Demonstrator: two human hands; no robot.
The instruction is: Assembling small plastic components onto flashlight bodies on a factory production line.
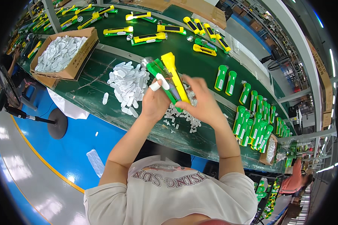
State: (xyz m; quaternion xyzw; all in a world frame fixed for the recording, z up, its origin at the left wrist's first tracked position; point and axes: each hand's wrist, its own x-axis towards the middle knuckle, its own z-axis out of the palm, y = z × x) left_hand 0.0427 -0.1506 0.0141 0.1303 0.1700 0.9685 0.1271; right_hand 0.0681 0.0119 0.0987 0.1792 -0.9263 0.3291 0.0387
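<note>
- Our left grip (156, 103) closes around the lower part of a green flashlight half (153, 69), its lamp end (147, 61) pointing away from us.
- Our right grip (203, 103) curls beside a yellow flashlight half (171, 67), thumb at its lower end, fingers blurred near its right edge; we cannot tell how firmly it holds.
- Tilted side by side above the desk (89, 88), both halves sit between our arms, yellow to the right of green, with a white oval piece (162, 81) against the green one.
- Beside our left grip, we see a pile of white ovals (125, 82); small white parts (191, 123) scatter below our right grip.
- Left of the pile, a cardboard box (82, 56) brims with more ovals.
- Yellow-and-green flashlights (150, 37) lie beyond; green housings (238, 122) cluster to our right.
</note>
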